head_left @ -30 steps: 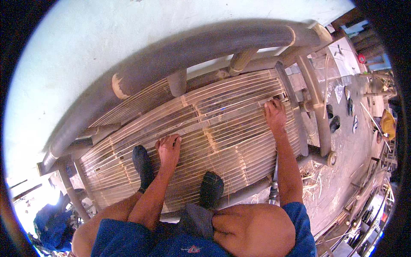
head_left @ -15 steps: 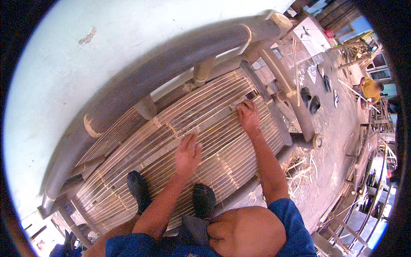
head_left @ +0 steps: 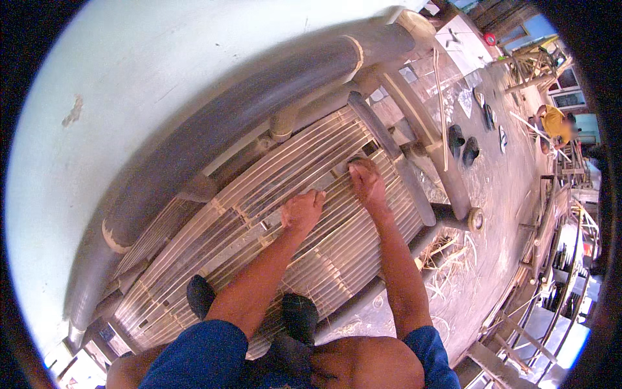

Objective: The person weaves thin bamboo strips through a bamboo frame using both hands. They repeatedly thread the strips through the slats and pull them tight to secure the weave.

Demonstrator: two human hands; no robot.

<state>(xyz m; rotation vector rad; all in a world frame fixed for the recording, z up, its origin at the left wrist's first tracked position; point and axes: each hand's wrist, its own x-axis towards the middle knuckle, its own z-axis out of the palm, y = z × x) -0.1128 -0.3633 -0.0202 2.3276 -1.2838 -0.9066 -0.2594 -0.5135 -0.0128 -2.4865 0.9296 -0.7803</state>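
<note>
Below me lies a bench seat of long, narrow bamboo slats [head_left: 324, 272], with cross ties and a lengthwise gap near its middle. Over that gap my left hand [head_left: 303, 209] is closed, its thumb side toward the right; what it grips, if anything, is hidden. Farther right, near the end of the seat, my right hand [head_left: 367, 185] is closed too, fingers curled down at the slats. Something small and dark shows at its fingertips, too small to name. My dark-covered feet [head_left: 300, 318] rest on the slats.
A thick dark bamboo pole [head_left: 246, 104] forms the backrest along the pale wall [head_left: 142, 58]. An armrest frame [head_left: 421, 123] stands at the right end. Dark shoes [head_left: 470, 150] and bamboo shavings [head_left: 447, 256] lie on the floor. A person in yellow [head_left: 555, 123] sits far right.
My left hand has moved right, closer to my right hand, and its fingers have curled closed. My right hand has stayed near the same spot on the seat. The view has shifted slightly.
</note>
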